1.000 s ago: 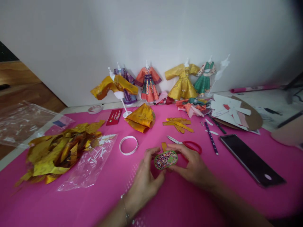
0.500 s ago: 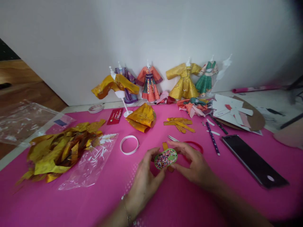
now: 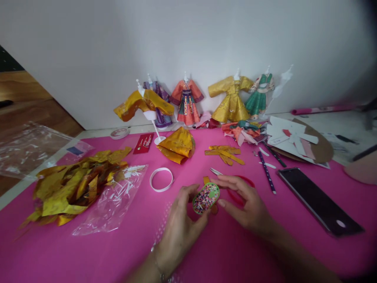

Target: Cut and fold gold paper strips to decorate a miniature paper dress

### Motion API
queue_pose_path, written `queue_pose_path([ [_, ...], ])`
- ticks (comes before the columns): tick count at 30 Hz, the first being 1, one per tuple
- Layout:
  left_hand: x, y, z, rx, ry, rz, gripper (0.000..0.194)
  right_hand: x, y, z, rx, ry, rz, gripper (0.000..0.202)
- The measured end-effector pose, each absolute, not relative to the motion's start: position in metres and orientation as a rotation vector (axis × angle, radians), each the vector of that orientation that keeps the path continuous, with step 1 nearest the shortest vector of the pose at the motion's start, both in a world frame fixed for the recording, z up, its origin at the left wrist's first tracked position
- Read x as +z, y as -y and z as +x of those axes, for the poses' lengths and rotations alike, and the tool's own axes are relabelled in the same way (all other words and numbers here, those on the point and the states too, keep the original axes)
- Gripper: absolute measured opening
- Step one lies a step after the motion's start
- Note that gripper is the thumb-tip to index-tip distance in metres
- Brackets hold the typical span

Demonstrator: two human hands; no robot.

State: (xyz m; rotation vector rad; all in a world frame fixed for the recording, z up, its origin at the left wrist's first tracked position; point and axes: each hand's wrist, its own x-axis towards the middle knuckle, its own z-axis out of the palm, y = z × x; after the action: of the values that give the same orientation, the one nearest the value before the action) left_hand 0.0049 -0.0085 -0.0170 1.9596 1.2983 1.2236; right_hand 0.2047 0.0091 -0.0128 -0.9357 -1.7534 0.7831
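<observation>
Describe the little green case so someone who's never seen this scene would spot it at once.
On the bright pink surface, look near the middle for the person's left hand. Between its thumb and fingers is a small oval case, just nearer the person than the scissors. Its green rim and dense multicoloured speckles set it apart from the gold strips farther off.

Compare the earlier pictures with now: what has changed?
The box of beads has tilted, its right end rising. The right hand has loosened and drawn back slightly; whether it still touches the box is unclear. The left hand kept hold. The phone and pencil stayed put.
</observation>
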Motion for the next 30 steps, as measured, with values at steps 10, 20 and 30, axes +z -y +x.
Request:
queue_pose_path([
  [10,-0.0160,0.0088,0.0049,1.225,-1.345,1.993,0.044,-0.0142,-0.0077,0.2069,0.810,1.763,-0.942,0.060],
  [20,-0.0132,0.0082,0.0062,1.217,-1.377,2.017,0.041,-0.0158,-0.0089,0.2060,0.717,1.856,-0.962,0.055],
  [30,-0.0214,0.0101,0.0071,1.172,-1.340,2.031,0.047,-0.0163,-0.0084,0.2050,0.265,1.952,-0.867,0.045],
])
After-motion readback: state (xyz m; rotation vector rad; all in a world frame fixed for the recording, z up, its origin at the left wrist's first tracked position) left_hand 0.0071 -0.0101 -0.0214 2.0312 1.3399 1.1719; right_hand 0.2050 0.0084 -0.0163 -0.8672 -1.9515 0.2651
